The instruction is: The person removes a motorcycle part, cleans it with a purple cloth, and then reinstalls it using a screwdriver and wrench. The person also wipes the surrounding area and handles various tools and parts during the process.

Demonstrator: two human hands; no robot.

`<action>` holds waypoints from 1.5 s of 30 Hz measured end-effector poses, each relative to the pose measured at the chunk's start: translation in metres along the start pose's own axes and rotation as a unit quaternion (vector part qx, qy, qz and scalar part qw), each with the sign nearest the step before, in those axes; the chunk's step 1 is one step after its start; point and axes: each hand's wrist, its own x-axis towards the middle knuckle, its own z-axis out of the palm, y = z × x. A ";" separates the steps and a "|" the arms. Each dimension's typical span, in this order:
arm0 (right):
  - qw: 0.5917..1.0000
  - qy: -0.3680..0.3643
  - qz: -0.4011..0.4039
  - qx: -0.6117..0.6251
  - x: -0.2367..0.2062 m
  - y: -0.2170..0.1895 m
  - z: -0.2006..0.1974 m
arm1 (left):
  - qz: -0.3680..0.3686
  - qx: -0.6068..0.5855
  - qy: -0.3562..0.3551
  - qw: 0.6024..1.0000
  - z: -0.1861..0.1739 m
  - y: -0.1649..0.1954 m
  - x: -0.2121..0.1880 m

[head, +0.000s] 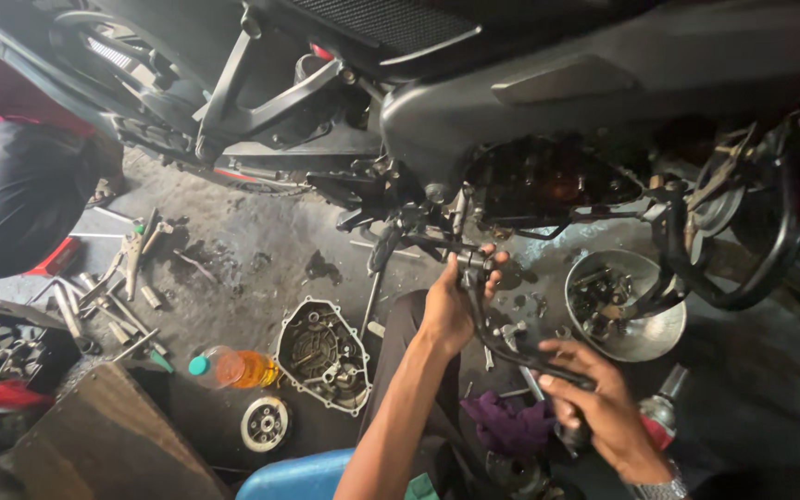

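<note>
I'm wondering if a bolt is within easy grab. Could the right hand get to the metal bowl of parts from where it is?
Probably yes. The right hand grips the lower end of a black lever, and the bowl sits just above it on the floor, with nothing between them. It would have to let go first.

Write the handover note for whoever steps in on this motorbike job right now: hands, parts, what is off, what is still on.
Left hand: fingers closed around the upper end of the black bent lever, where it meets the motorbike low on the engine.
Right hand: gripping the lever's lower end, near the floor.
Engine cover: already off, lying inside-up on the floor left of the arms. A round toothed disc sits below it, an orange bottle beside it.
Metal bowl: on the floor to the right, holding small loose parts.
Hand tools: scattered on the floor to the left.
Left: the lever is still on the bike; the engine side is open.
</note>
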 end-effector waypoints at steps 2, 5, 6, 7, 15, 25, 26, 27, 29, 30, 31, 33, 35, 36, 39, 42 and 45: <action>0.995 -0.049 0.035 0.084 -0.003 0.003 0.006 | 0.018 0.001 -0.022 1.000 -0.011 -0.003 0.015; 0.986 -0.060 0.015 0.157 -0.010 0.000 0.022 | 0.035 0.005 0.013 0.999 -0.023 -0.006 0.029; 0.988 -0.034 -0.015 0.151 -0.012 -0.005 0.028 | 0.031 0.004 0.043 0.999 -0.026 -0.007 0.030; 0.989 -0.009 -0.046 0.142 -0.014 -0.012 0.034 | 0.029 0.002 0.072 0.997 -0.027 -0.008 0.031; 0.948 0.120 -0.087 -0.281 -0.024 -0.088 0.056 | 0.049 0.197 0.099 0.974 -0.015 0.012 -0.002; 0.996 -0.013 0.041 0.080 -0.021 -0.058 0.032 | 0.085 -0.039 0.087 0.992 -0.013 0.007 -0.035; 0.999 0.049 -0.007 -0.006 -0.019 -0.047 0.032 | 0.092 -0.029 0.086 0.992 -0.012 0.004 -0.037; 0.988 0.109 -0.053 -0.091 -0.018 -0.034 0.033 | 0.100 -0.016 0.086 0.991 -0.010 0.001 -0.039; 0.943 0.189 -0.145 -0.231 -0.021 -0.013 0.034 | 0.092 -0.004 0.117 0.989 -0.008 -0.003 -0.044; 0.915 0.208 -0.196 -0.286 -0.023 -0.004 0.034 | 0.078 -0.005 0.145 0.986 -0.007 -0.005 -0.046; 0.880 0.222 -0.246 -0.339 -0.024 0.002 0.034 | 0.067 -0.008 0.175 0.982 -0.006 -0.006 -0.048; 0.854 0.213 -0.312 -0.359 -0.030 0.012 0.033 | 0.056 -0.005 0.172 0.984 -0.006 -0.005 -0.052; 0.815 0.202 -0.374 -0.394 -0.033 0.016 0.030 | 0.037 0.007 0.171 0.985 -0.007 -0.001 -0.053; 0.789 0.195 -0.402 -0.422 -0.035 0.016 0.027 | 0.024 0.014 0.173 0.985 -0.007 0.001 -0.052; 0.760 0.199 -0.391 -0.479 -0.036 0.012 0.014 | -0.008 0.062 0.182 0.981 -0.004 0.002 -0.056; 0.862 0.166 -0.297 -0.377 -0.034 0.006 -0.002 | -0.030 -0.043 0.211 0.976 -0.002 -0.006 -0.071; 0.957 0.087 -0.210 -0.183 -0.034 0.007 -0.008 | -0.017 -0.059 0.223 0.973 -0.005 -0.028 -0.083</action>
